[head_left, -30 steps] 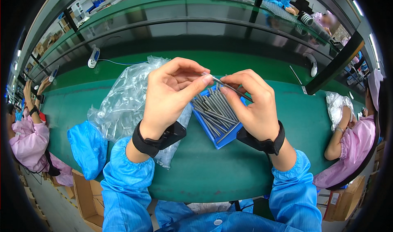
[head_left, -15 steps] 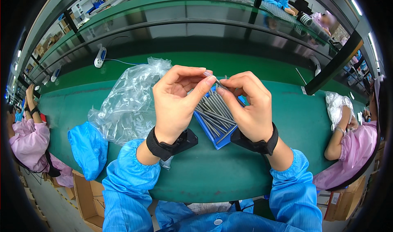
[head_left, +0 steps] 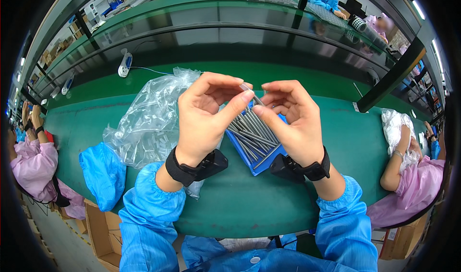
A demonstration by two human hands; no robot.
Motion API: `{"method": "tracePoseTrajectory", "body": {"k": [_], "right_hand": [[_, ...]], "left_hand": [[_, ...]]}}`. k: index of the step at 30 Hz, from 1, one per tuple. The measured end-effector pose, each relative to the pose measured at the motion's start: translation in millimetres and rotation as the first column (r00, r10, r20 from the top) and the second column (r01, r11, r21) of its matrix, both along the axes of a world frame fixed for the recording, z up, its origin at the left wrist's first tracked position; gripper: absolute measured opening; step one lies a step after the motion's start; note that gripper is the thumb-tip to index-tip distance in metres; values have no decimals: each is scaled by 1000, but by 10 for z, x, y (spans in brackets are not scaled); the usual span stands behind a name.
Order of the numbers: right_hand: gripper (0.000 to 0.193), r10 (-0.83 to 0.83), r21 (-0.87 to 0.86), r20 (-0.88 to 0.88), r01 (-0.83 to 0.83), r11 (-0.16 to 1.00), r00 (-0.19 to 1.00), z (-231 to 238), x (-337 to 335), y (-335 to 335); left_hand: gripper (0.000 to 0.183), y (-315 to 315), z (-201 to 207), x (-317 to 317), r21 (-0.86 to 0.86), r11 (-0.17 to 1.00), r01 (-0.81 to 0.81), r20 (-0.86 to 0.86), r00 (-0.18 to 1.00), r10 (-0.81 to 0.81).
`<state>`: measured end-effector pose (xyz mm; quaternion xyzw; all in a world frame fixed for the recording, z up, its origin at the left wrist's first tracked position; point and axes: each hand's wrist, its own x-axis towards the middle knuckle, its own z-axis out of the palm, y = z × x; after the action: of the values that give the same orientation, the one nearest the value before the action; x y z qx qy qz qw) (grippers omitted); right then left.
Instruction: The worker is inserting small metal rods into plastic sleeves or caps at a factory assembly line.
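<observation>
On my feed, the left hand [head_left: 204, 108] pinches a short, clear, tubular plastic piece [head_left: 245, 86] between thumb and fingertips. Right against it I see a slim dark-grey metal rod [head_left: 257, 100], slanting from the left fingertips toward the right hand [head_left: 295, 116]. That hand's thumb and fingers curl around the rod, but I cannot tell whether they actually grip it. Both pieces are held up between the two hands, above the far end of a blue plastic tray [head_left: 251, 168]. Loose grey metal rods [head_left: 257, 136] fill the tray, most lying slantwise over one another.

I have a black strap-on wrist band [head_left: 194, 168] in view at the left wrist and a similar one at the right, each above a bright-blue elasticated sleeve [head_left: 151, 207]. Left of the tray, a crumpled transparent plastic bag [head_left: 146, 116] holds small clear pieces, and a bright-blue crumpled bundle [head_left: 102, 176] sits beside it. All this rests on a green-topped worktable [head_left: 269, 207]. Farther out, pink-clad co-workers sit at both sides, the right one [head_left: 415, 183] handling silvery-clear plastic wrapping [head_left: 394, 125].
</observation>
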<state>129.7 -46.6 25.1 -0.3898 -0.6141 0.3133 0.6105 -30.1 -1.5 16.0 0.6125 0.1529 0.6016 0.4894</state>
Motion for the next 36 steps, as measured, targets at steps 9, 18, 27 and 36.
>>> {"method": "tracePoseTrajectory", "body": {"k": [9, 18, 27, 36], "right_hand": [[14, -208, 142, 412, 164, 976, 887, 13, 14, -9], [13, -42, -60, 175, 53, 997, 984, 29, 9, -35], [18, 347, -364, -443, -519, 773, 827, 81, 89, -22], [17, 166, -188, -128, -189, 964, 978, -111, -37, -1]], "left_hand": [[23, 2, -23, 11, -7, 994, -113, 57, 992, 113], [24, -21, 7, 28, -29, 996, -82, 97, 992, 85], [26, -34, 38, -3, -55, 998, -20, 102, 994, 26], [23, -86, 15, 53, -98, 995, 3, 128, 992, 9]]}}
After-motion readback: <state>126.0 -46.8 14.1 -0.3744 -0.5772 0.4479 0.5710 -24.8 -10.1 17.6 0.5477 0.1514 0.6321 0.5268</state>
